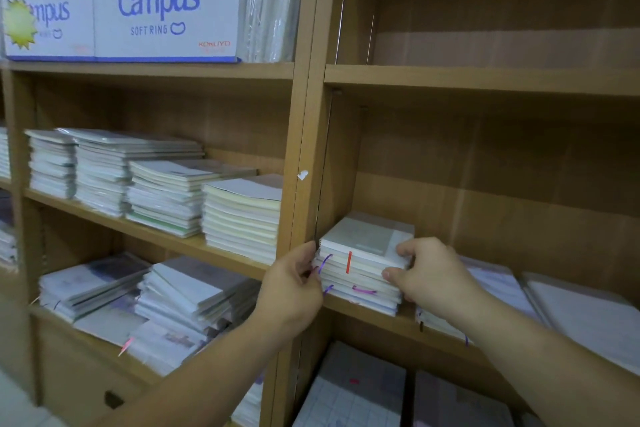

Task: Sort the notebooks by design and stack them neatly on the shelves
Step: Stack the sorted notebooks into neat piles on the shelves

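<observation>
A small stack of pale notebooks (pixel 363 263) with purple and red ribbon markers sits at the left end of a wooden shelf (pixel 377 317) in the right-hand bookcase. My left hand (pixel 294 284) grips the stack's left side, fingers curled at its edge by the upright. My right hand (pixel 426 270) grips the stack's right side, thumb on the front and fingers over the top cover. To the right on the same shelf lie larger flat notebooks in clear sleeves (pixel 568 305).
The left bookcase holds several notebook stacks on its middle shelf (pixel 156 191) and a looser pile below (pixel 156 305). White Campus boxes (pixel 156 14) stand on the top shelf. A wooden upright (pixel 304 149) divides the cases. More notebooks (pixel 356 392) lie on the lower right shelf.
</observation>
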